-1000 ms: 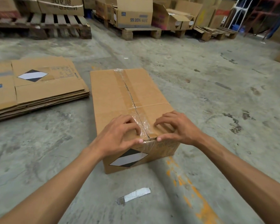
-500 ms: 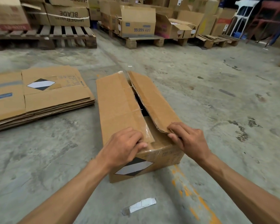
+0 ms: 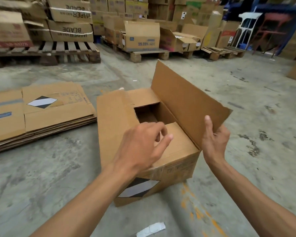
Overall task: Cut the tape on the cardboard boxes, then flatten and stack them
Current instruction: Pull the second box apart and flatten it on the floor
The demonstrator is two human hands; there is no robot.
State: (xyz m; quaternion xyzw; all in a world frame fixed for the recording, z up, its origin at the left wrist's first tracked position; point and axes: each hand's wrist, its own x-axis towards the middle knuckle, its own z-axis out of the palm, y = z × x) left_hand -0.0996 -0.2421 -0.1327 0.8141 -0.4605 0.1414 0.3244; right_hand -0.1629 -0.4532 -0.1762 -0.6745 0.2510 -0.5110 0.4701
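Concrete floor [image 3: 41,185] carries everything. Stack of flattened boxes [image 3: 41,113] lies left, well apart from hands, ready for next sheet. Cardboard box [image 3: 176,166] sits centre, top open. Right flap [image 3: 186,101] stands raised, likely swung out for flattening. Right hand [image 3: 214,137] pinches flap's near edge, fingers clamped. Left hand [image 3: 142,146] hovers over left flap [image 3: 114,120], fingers loosely curled, holding nothing.

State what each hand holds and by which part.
Right hand grips the raised flap of the box by its near corner edge. Left hand holds nothing.
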